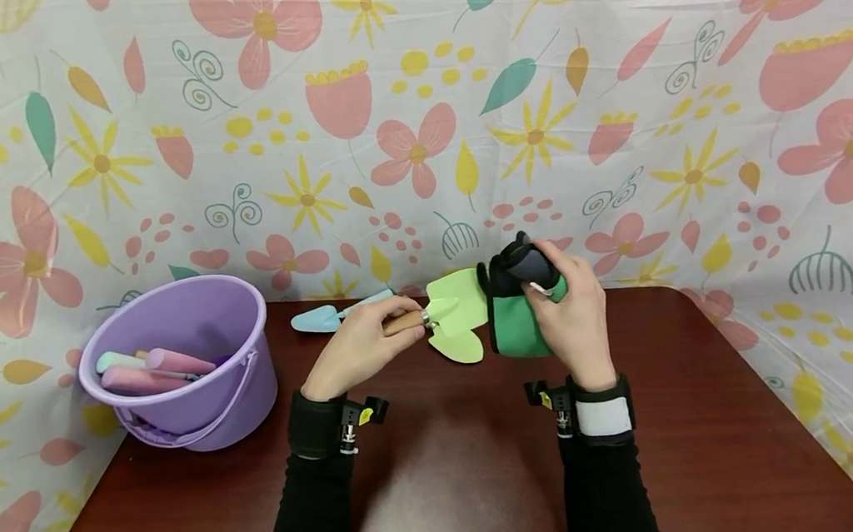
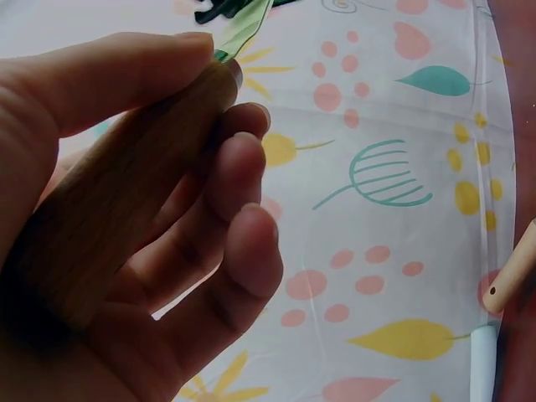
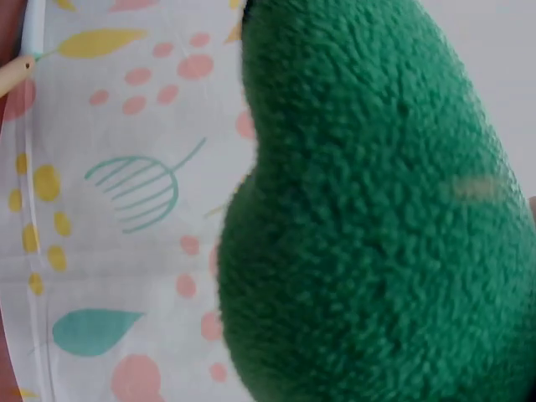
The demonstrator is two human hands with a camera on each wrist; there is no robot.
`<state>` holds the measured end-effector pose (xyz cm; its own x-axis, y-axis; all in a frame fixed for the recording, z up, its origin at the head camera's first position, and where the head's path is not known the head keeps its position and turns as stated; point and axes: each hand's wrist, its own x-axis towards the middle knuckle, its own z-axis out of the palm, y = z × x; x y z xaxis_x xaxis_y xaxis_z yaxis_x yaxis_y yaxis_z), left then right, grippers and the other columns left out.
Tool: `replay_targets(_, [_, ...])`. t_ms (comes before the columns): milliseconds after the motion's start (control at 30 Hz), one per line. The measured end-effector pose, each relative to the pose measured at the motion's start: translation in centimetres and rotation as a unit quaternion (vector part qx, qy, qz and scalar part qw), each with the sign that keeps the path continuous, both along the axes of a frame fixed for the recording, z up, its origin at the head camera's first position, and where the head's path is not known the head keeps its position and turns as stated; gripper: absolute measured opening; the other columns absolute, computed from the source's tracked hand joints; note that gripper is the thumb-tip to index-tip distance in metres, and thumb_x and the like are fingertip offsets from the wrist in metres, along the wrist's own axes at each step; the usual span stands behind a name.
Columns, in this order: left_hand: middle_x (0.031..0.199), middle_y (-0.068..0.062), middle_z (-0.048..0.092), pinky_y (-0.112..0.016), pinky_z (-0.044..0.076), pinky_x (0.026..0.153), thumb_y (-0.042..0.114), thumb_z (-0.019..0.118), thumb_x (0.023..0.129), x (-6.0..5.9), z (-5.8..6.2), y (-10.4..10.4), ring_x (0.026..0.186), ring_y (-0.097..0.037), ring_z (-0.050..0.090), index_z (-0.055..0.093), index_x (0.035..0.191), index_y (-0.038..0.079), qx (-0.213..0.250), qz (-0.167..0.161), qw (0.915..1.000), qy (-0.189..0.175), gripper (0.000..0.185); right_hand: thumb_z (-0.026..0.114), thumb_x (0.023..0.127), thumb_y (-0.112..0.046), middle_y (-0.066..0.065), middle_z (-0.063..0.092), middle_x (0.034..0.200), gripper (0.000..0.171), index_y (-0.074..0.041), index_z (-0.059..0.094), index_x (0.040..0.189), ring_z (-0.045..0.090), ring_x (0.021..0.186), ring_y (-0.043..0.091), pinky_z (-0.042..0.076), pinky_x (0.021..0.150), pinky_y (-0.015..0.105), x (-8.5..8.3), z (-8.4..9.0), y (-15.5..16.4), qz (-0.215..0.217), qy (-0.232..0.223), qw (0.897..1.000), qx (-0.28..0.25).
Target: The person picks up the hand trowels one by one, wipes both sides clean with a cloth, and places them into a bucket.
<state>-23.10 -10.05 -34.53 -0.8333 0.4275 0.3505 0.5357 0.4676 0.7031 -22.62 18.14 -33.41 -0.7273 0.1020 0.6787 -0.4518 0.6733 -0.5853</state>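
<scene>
In the head view my left hand [image 1: 365, 342] grips the wooden handle [image 1: 403, 323] of a small garden spade with a light green blade [image 1: 459, 293]. The left wrist view shows the thumb along the handle [image 2: 126, 193] and the fingers curled beneath it. My right hand [image 1: 574, 321] holds a bundled piece of soft fabric [image 1: 519, 325], fuzzy green with black edging and a dark folded part on top. That fabric [image 3: 377, 209] fills much of the right wrist view. Its left edge is right beside the spade blade. A rounded light green trowel blade [image 1: 458, 348] shows just below the spade.
On the left stands a purple bucket [image 1: 256, 388] with several pink and mint-handled tools [image 1: 145, 376] inside. A light blue trowel [image 1: 315, 319] lies at the back of the dark wooden table [image 1: 458, 481]. Behind the table hangs a flower-patterned sheet [image 1: 411, 75].
</scene>
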Motion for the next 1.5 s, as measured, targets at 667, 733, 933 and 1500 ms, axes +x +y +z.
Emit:
replay_targets(667, [0.112, 0.012, 0.064, -0.03, 0.048, 0.087, 0.031, 0.068, 0.094, 0.2, 0.3, 1.3, 0.104, -0.002, 0.06, 0.066, 0.118, 0.024, 0.066, -0.037, 0.9971, 0.0, 0.025, 0.067, 0.093, -0.009, 0.014, 0.047, 0.143, 0.054, -0.018, 0.05, 0.143, 0.053, 0.113, 0.034, 0.043, 0.086, 0.047, -1.4, -1.6, 0.4, 0.047, -0.118, 0.988, -0.092])
replay_targets(733, [0.113, 0.012, 0.064, -0.03, 0.048, 0.086, 0.031, 0.068, 0.094, 0.3, 0.4, 1.5, 0.103, -0.003, 0.061, 0.065, 0.118, 0.024, 0.076, -0.051, 0.9958, -0.002, 0.025, 0.064, 0.095, -0.011, 0.01, 0.047, 0.144, 0.052, -0.019, 0.05, 0.144, 0.055, 0.111, 0.029, 0.045, 0.084, 0.043, -1.5, -1.6, -0.1, 0.08, -0.124, 0.983, -0.106])
replay_targets(933, [0.113, 0.014, 0.063, -0.031, 0.049, 0.082, 0.033, 0.067, 0.094, 0.7, 0.5, 2.1, 0.097, -0.006, 0.062, 0.066, 0.119, 0.027, 0.087, -0.073, 0.9935, -0.004, 0.025, 0.061, 0.098, -0.015, 0.007, 0.05, 0.141, 0.05, -0.014, 0.046, 0.145, 0.05, 0.123, 0.02, 0.043, 0.097, 0.037, -1.2, -1.4, -0.9, 0.208, -0.126, 0.949, -0.202])
replay_targets(1500, [0.11, 0.016, 0.065, -0.029, 0.048, 0.086, 0.037, 0.068, 0.093, 0.9, 0.4, 2.5, 0.101, 0.0, 0.061, 0.067, 0.118, 0.03, 0.068, -0.086, 0.9934, -0.034, 0.026, 0.055, 0.101, -0.012, 0.014, 0.034, 0.148, 0.053, -0.012, 0.035, 0.15, 0.05, 0.119, 0.022, 0.049, 0.092, 0.03, 0.1, 0.0, -0.9, 0.357, -0.162, 0.828, -0.401])
